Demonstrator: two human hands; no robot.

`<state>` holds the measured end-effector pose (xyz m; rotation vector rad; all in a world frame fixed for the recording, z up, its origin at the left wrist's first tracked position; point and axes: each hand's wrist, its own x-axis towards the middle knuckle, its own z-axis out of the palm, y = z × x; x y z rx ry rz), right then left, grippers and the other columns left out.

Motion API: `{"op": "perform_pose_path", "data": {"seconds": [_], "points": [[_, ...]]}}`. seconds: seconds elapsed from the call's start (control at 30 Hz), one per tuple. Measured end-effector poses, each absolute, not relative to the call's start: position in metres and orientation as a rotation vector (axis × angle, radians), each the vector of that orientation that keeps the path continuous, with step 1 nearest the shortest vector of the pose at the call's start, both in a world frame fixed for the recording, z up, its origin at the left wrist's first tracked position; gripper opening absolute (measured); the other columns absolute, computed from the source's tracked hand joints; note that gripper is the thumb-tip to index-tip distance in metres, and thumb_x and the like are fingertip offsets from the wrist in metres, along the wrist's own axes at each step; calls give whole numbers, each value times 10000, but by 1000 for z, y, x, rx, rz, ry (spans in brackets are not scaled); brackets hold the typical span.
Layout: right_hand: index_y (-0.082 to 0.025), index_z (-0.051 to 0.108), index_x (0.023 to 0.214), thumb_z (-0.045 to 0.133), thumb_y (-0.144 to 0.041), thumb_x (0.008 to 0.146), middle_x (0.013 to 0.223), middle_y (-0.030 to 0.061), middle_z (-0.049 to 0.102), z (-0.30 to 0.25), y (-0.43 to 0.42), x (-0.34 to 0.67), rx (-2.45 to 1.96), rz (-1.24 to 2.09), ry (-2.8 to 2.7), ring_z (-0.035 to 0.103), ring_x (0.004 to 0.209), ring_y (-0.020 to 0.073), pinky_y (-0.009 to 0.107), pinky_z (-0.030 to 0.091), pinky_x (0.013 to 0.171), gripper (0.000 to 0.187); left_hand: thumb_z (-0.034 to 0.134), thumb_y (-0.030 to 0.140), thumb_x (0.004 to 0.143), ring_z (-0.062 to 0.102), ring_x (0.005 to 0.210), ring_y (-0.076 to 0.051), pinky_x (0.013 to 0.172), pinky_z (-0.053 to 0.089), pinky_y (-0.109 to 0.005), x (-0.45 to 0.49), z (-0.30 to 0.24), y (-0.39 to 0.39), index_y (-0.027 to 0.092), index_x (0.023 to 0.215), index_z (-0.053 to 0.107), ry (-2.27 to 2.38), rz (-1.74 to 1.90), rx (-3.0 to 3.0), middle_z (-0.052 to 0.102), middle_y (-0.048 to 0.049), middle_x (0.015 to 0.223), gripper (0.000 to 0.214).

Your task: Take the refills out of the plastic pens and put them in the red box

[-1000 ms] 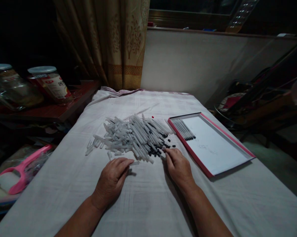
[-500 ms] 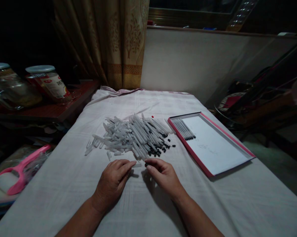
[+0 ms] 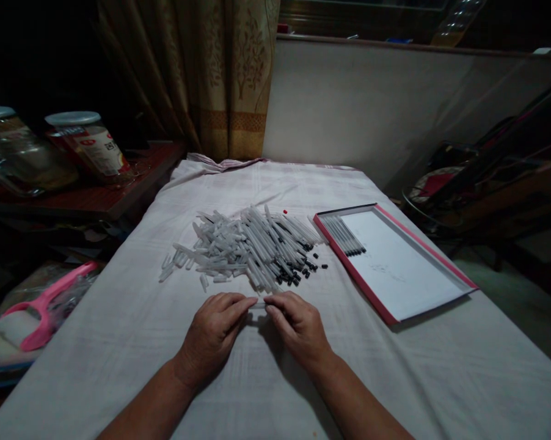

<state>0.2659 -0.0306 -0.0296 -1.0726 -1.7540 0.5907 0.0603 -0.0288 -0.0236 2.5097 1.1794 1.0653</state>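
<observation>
Between my two hands, just in front of the pile, lies a translucent pen barrel [image 3: 258, 305], held roughly level above the cloth. My left hand [image 3: 218, 330] is closed on its left part, thumb and fingers pinched. My right hand [image 3: 298, 327] pinches at the barrel's right end, where the small black pen plug seen earlier is now covered by the fingertips. Beyond the hands spreads a heap of translucent pen barrels and caps [image 3: 239, 244]. Loose black pen plugs [image 3: 296, 275] are scattered along its right front side.
To the right, a shallow red-edged box lid [image 3: 355, 284] holds a row of pens with black ends [image 3: 344, 235]. A tiny red piece [image 3: 285, 211] lies behind the heap. Jars [image 3: 90, 146] stand on a side table at left, above a pink-handled item [image 3: 46, 305].
My right hand has moved left, bringing the black plug against the end of the barrel in my left hand. The gap between the hands has narrowed. The view has tilted slightly.
</observation>
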Motion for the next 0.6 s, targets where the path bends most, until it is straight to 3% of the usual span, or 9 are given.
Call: {"op": "perform_pose_path", "data": {"seconds": [0.2, 0.4, 0.6], "points": [[-196, 652, 704, 472, -262, 993, 615, 24, 623, -32, -27, 270, -1196, 413, -1979, 605, 575, 145, 233, 447, 568, 347, 550, 240, 981, 666, 901, -183, 795, 536, -311, 59, -28, -28, 212, 1188, 668, 1168, 1037, 2542, 724, -68, 1000, 240], [-179, 665, 1042, 513, -241, 958, 885, 70, 744, -32, -29, 273, -1123, 500, -1935, 698, 768, 164, 238, 520, 708, 184, 537, 230, 985, 672, 899, -182, 785, 545, -310, 60, -29, -26, 215, 1192, 672, 1172, 1045, 2506, 726, -69, 994, 248], [-189, 653, 842, 474, -248, 985, 719, 48, 697, -34, -28, 273, -1142, 337, -2049, 649, 643, 158, 236, 452, 626, 237, 548, 228, 978, 668, 882, -176, 775, 549, -302, 59, -29, -26, 228, 1200, 682, 1139, 1057, 2490, 722, -68, 977, 259]]}}
